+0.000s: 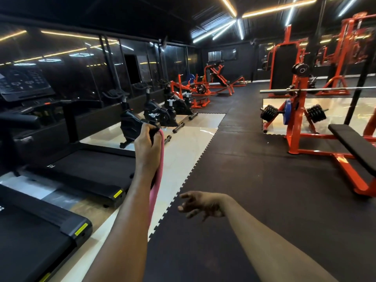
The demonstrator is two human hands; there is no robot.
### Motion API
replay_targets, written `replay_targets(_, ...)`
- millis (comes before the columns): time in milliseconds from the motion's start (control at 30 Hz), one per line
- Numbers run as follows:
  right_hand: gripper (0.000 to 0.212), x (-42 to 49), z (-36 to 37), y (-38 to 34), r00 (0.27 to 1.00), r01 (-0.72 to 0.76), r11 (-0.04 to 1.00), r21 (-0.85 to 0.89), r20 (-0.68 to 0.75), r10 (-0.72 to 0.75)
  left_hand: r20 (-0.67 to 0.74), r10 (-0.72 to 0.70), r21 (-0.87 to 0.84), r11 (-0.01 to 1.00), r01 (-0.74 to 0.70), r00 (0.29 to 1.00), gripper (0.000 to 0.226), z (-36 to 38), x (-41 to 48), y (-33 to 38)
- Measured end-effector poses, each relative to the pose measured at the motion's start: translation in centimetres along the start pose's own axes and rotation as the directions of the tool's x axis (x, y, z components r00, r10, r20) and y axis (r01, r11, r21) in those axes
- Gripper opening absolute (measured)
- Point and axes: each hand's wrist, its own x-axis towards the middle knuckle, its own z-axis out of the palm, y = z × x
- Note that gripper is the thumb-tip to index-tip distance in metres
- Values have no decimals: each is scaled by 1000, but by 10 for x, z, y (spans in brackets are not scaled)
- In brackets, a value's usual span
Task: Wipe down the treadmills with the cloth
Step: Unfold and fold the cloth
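Dark gym, black rubber floor mat [264, 190] beside a pale tile strip [183, 155]. Two treadmills stand at the floor's left edge: the near treadmill [36, 237] and the far treadmill [87, 171]. Your left hand [147, 143] is raised, its fingers clamped on the pink cloth [159, 165], which hangs along your forearm, clear of both treadmills. Your right hand [201, 204] is low over the mat, fingers apart and loosely curled, holding nothing.

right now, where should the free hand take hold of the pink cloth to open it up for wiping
Pinch the pink cloth near its free lower end, coming from the right. It hangs as a narrow strip from the left hand, lying along that forearm, so only its right edge is exposed, and the open right hand is on that side.
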Motion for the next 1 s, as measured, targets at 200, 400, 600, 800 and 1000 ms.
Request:
replay_targets(200,67,0,9,6,981,29,975,222,182,-71,-104,36,104,994,-25,994,6,-19,8,-8)
replay_targets(400,9,5,-9,-2,898,128,990,63,-431,-88,-220,-38,106,992,62,975,14,-34,-2,-25)
replay_targets(600,24,2,-36,-13,688,321,946,52,-699,-195,-237,-130,82,985,153,963,22,-48,-14,-47)
replay_targets(800,20,-10,-55,-26,505,439,898,37,-836,-213,-287,-205,126,960,249,936,15,-49,-24,-63)
replay_targets(1000,15,-20,-60,-30,386,522,853,2,-892,-234,-237,-136,179,967,181,962,13,-48,-27,-62)
